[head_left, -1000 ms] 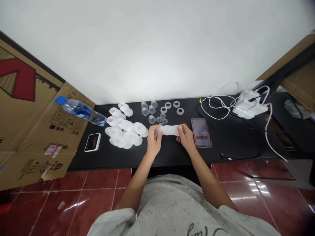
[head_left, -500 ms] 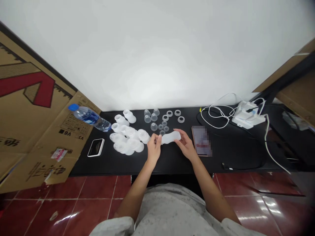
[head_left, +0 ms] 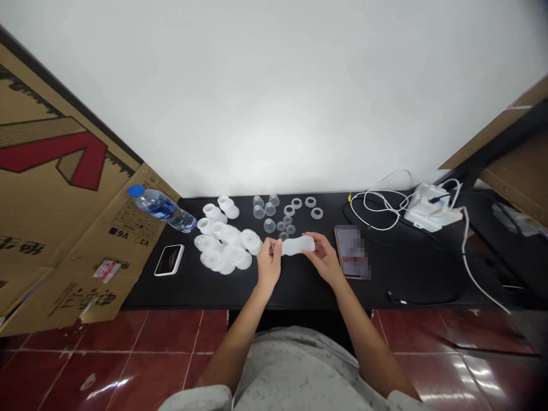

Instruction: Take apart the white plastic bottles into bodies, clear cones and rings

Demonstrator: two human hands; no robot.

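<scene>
A white baby bottle [head_left: 294,246] lies level between my two hands, just above the black table. My left hand [head_left: 269,264] is closed at its left end, fingers pinched together there; whatever small part they may cover is hidden. At the other end, my right hand [head_left: 326,260] grips the bottle between thumb and fingers. Left of my hands, several white bottles [head_left: 206,226] stand in a close group, some with tops on. Beyond the held bottle are several clear dome caps [head_left: 269,225], translucent rings [head_left: 317,213] and small clear discs [head_left: 290,229].
A phone [head_left: 350,251] lies right of my right hand. Farther right are a white power strip [head_left: 431,206] and loose cables. On the left are a water bottle [head_left: 165,210], a small white device [head_left: 169,260] and a large cardboard box [head_left: 72,228]. A white wall backs the table [head_left: 188,294].
The camera view has shifted slightly. Both hands keep hold of the white bottle, which now lies a little more level; its right end has dipped.
</scene>
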